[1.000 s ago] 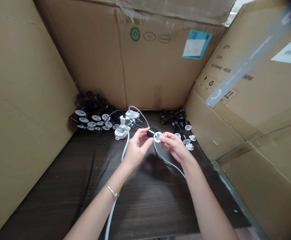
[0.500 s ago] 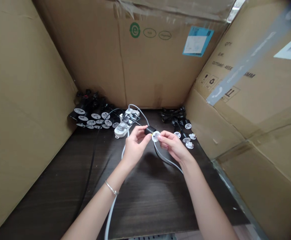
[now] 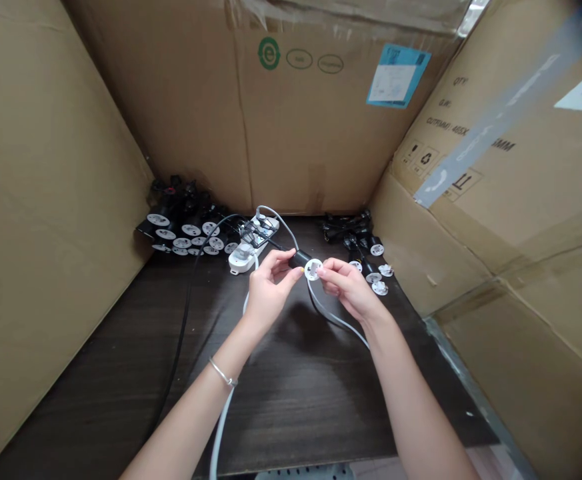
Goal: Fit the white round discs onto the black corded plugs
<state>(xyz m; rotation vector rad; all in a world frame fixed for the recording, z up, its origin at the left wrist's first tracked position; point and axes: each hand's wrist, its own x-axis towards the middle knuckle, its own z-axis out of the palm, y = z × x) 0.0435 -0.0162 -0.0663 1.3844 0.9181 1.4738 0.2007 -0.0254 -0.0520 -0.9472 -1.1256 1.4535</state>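
Between thumb and fingers, my left hand (image 3: pixel 273 283) grips a black cylindrical housing (image 3: pixel 301 258) above the dark table. My right hand (image 3: pixel 349 287) pinches the edge of a round white disc (image 3: pixel 313 269) with a squarish recess in its face. The disc sits at the near end of the housing, tilted towards me. A bit of yellow shows by my left thumb tip, too small to make out. Just behind my left hand lies a white power strip (image 3: pixel 243 259) with black plugs and cords on it.
Several black cylinders with white faces (image 3: pixel 191 231) are stacked at the back left. More such cylinders (image 3: pixel 373 275) and loose white discs (image 3: pixel 379 288) lie at the right. Cardboard boxes (image 3: pixel 311 147) wall in three sides. A grey cable (image 3: pixel 221 427) and a black cable (image 3: pixel 183 327) cross the table (image 3: pixel 291 413).
The white disc has turned slightly and sits a little further right, its face showing more fully. Both hands keep their hold. The camera view has shifted slightly.
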